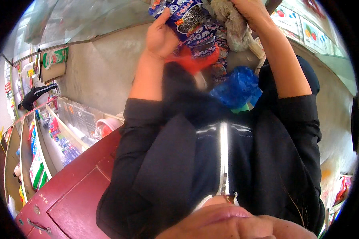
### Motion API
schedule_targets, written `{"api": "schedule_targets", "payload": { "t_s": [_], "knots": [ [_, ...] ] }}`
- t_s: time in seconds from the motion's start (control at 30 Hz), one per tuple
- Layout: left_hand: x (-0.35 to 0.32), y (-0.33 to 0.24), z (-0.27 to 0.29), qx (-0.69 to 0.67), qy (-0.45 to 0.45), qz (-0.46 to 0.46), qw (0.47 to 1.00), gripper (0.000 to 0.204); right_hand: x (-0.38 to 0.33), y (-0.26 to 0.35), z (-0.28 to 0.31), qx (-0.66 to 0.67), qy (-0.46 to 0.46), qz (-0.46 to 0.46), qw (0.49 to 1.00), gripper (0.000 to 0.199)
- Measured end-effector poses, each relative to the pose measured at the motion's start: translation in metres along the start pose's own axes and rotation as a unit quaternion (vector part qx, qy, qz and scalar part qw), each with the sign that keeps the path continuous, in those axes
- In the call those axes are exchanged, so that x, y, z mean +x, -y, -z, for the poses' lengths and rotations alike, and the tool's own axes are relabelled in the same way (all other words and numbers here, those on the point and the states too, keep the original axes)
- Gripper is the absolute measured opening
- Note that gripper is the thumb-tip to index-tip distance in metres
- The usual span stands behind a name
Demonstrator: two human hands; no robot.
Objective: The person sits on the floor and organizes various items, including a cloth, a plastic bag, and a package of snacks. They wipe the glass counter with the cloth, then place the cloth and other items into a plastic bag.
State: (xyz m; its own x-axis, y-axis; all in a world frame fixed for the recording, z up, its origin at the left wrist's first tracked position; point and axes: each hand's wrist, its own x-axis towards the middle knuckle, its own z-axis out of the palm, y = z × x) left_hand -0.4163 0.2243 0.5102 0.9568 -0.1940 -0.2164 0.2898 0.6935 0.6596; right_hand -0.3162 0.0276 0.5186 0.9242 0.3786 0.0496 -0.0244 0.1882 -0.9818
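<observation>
My left hand is raised and grips a blue printed snack packet at the top of the view. More packets of the same kind hang below it in a strip. My right hand is up beside them, its fingers closed on a beige fluffy bundle. Beneath the packets hang a red plastic bag and a blue plastic bag. My dark zipped jacket fills the middle of the view.
A red wooden cabinet stands at the lower left. Behind it are shelves and a glass counter with coloured goods. Another person in dark clothes bends at the far left. Picture posters hang at the upper right.
</observation>
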Motion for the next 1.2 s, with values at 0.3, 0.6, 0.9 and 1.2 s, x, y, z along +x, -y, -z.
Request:
{"api": "schedule_targets", "payload": {
  "t_s": [0.3,0.6,0.9,1.2],
  "knots": [
    [0.006,0.011,0.012,0.070,-0.034,-0.087,0.993,0.042,-0.035,0.002,-0.046,-0.349,0.131,0.414,0.830,0.036],
    [0.012,0.013,-0.002,0.064,-0.051,-0.064,0.995,0.043,-0.006,-0.012,-0.015,-0.459,0.019,0.334,0.823,0.032],
    [0.005,0.011,-0.014,0.078,-0.077,-0.096,0.989,0.046,-0.020,0.018,-0.026,-0.368,-0.009,0.372,0.852,0.025],
    [0.010,0.011,-0.013,0.006,-0.054,-0.092,0.994,0.049,-0.027,-0.002,-0.034,-0.497,0.063,0.350,0.791,0.028]
  ]
}}
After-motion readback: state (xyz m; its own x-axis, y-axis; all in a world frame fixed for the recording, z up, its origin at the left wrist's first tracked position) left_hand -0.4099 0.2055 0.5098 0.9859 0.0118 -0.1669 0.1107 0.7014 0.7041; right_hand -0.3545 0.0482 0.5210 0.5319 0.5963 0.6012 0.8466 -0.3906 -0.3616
